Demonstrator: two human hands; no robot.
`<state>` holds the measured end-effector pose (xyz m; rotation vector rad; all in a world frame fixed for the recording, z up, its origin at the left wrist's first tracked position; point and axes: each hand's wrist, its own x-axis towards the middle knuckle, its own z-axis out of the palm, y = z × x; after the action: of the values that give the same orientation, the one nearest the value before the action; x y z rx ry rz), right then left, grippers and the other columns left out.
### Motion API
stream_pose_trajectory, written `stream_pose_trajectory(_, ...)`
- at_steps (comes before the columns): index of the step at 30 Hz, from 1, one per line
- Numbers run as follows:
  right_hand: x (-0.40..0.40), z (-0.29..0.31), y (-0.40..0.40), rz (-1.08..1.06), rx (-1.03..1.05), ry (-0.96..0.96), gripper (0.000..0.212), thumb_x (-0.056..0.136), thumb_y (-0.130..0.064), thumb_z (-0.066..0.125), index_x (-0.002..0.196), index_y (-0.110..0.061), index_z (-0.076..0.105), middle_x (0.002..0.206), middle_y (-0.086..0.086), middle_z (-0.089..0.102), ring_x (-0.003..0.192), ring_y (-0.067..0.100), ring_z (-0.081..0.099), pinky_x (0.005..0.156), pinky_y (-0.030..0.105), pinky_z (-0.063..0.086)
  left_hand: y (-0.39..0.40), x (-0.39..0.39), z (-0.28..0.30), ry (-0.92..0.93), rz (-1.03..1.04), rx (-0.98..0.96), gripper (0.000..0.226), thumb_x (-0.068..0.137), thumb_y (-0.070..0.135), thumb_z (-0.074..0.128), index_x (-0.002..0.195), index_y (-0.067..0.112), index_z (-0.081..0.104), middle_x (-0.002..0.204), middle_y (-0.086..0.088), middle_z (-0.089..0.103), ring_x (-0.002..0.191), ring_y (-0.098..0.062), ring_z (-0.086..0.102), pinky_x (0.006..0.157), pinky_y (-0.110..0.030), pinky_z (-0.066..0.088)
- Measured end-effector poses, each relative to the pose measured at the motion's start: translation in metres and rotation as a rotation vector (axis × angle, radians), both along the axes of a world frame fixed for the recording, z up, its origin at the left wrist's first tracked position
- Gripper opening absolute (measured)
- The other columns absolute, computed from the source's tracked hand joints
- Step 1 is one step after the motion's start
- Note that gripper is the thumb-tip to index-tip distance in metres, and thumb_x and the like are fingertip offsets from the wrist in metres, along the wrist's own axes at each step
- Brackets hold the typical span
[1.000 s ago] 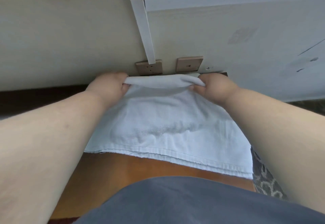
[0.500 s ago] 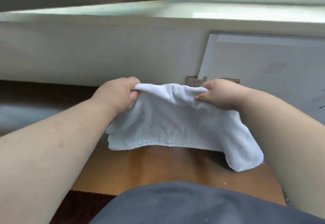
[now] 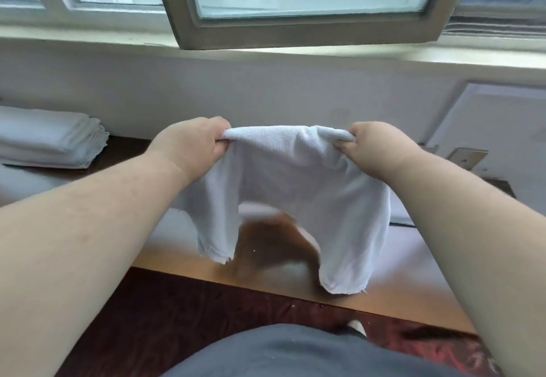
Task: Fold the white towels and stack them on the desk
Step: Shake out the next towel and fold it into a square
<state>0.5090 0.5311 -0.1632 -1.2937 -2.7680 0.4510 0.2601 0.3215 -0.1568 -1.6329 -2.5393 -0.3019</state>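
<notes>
A white towel (image 3: pixel 298 187) hangs in the air above the wooden desk (image 3: pixel 183 261), folded over along its top edge. My left hand (image 3: pixel 192 143) grips the top left corner and my right hand (image 3: pixel 375 149) grips the top right corner. The towel's two lower ends droop down toward the desk, the right one lower. A stack of folded white towels (image 3: pixel 50 140) lies on the desk at the far left.
A white wall and a window sill (image 3: pixel 266 54) run behind the desk, with an open window frame (image 3: pixel 310 30) leaning in above. A wall socket plate (image 3: pixel 466 158) sits at the right. Dark red carpet (image 3: pixel 165 317) lies below the desk's near edge.
Both hands have lifted the towel off the desk and up into the air. The view has tilted upward, so the window and the stack at the left now show.
</notes>
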Motion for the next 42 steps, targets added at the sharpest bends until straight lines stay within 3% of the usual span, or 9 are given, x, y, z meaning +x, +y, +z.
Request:
stream_pose_trajectory(9,-0.113,-0.006,-0.063,0.153,-0.077,0.054,0.029,0.095,-0.049,0.049,0.078,-0.027,0.056,0.076,-0.004,0.061,0.070,0.013,0.055,0.057,0.030,0.040,-0.095,-0.096,0.005,0.107,0.167,-0.087,0.019,0.099,0.036,0.038,0.096,0.026,0.053,0.085,0.001,0.056,0.079,-0.027,0.053,0.063,-0.034,0.035)
stream_pose_trajectory(14,-0.180,-0.019,-0.071,0.262,-0.140,0.043,0.026,0.096,-0.050,0.048,0.092,-0.028,0.062,0.082,-0.005,0.064,0.076,0.012,0.056,0.067,0.033,0.046,-0.120,-0.146,-0.001,0.178,0.238,-0.146,0.022,0.099,0.039,0.038,0.101,0.025,0.054,0.093,0.000,0.058,0.085,-0.028,0.054,0.065,-0.035,0.038)
stream_pose_trajectory(19,-0.242,-0.035,-0.067,0.341,-0.179,-0.013,0.026,0.096,-0.049,0.048,0.095,-0.027,0.062,0.084,-0.006,0.063,0.079,0.015,0.057,0.069,0.033,0.047,-0.127,-0.197,-0.016,0.170,0.295,-0.162,0.019,0.096,0.041,0.039,0.093,0.027,0.051,0.082,0.003,0.051,0.075,-0.026,0.050,0.061,-0.034,0.034)
stream_pose_trajectory(23,-0.284,-0.051,-0.059,0.367,-0.180,-0.045,0.028,0.096,-0.047,0.050,0.088,-0.023,0.060,0.081,-0.003,0.062,0.076,0.016,0.056,0.061,0.031,0.040,-0.122,-0.234,-0.039,0.177,0.292,-0.174,0.022,0.097,0.045,0.040,0.083,0.028,0.042,0.073,0.005,0.043,0.068,-0.027,0.048,0.058,-0.033,0.032)
stream_pose_trajectory(30,-0.334,-0.083,-0.056,0.273,-0.208,-0.094,0.030,0.095,-0.050,0.052,0.087,-0.021,0.059,0.081,-0.002,0.061,0.076,0.015,0.055,0.061,0.031,0.039,-0.106,-0.309,-0.078,0.166,0.170,-0.237,0.025,0.096,0.046,0.038,0.089,0.024,0.048,0.073,0.004,0.042,0.066,-0.027,0.046,0.054,-0.032,0.031)
stream_pose_trajectory(34,-0.354,-0.095,-0.066,0.154,-0.208,-0.119,0.036,0.094,-0.052,0.052,0.094,-0.018,0.062,0.087,0.001,0.063,0.086,0.023,0.059,0.074,0.035,0.047,-0.091,-0.357,-0.095,0.150,0.062,-0.266,0.024,0.097,0.044,0.039,0.087,0.023,0.047,0.070,0.005,0.044,0.061,-0.024,0.046,0.047,-0.030,0.025)
stream_pose_trajectory(38,-0.367,-0.107,-0.085,0.008,-0.167,-0.088,0.037,0.092,-0.055,0.054,0.084,-0.019,0.058,0.080,0.000,0.062,0.077,0.020,0.057,0.064,0.035,0.042,-0.080,-0.399,-0.117,0.093,-0.034,-0.307,0.025,0.098,0.047,0.037,0.087,0.026,0.044,0.075,0.004,0.047,0.065,-0.026,0.051,0.048,-0.031,0.029)
stream_pose_trajectory(41,-0.375,-0.116,-0.094,-0.069,-0.145,-0.031,0.022,0.089,-0.038,0.055,0.101,-0.020,0.058,0.092,-0.003,0.060,0.085,0.024,0.056,0.069,0.034,0.041,-0.065,-0.423,-0.134,0.048,-0.069,-0.350,0.024,0.099,0.044,0.037,0.089,0.024,0.046,0.083,-0.001,0.050,0.071,-0.030,0.052,0.054,-0.033,0.033)
stream_pose_trajectory(42,-0.377,-0.120,-0.096,-0.084,-0.171,-0.017,0.026,0.086,-0.030,0.055,0.111,-0.022,0.057,0.099,-0.003,0.057,0.089,0.024,0.054,0.072,0.033,0.041,-0.059,-0.428,-0.141,0.022,-0.069,-0.381,0.022,0.099,0.041,0.038,0.092,0.023,0.047,0.087,-0.004,0.051,0.074,-0.031,0.052,0.058,-0.035,0.036)
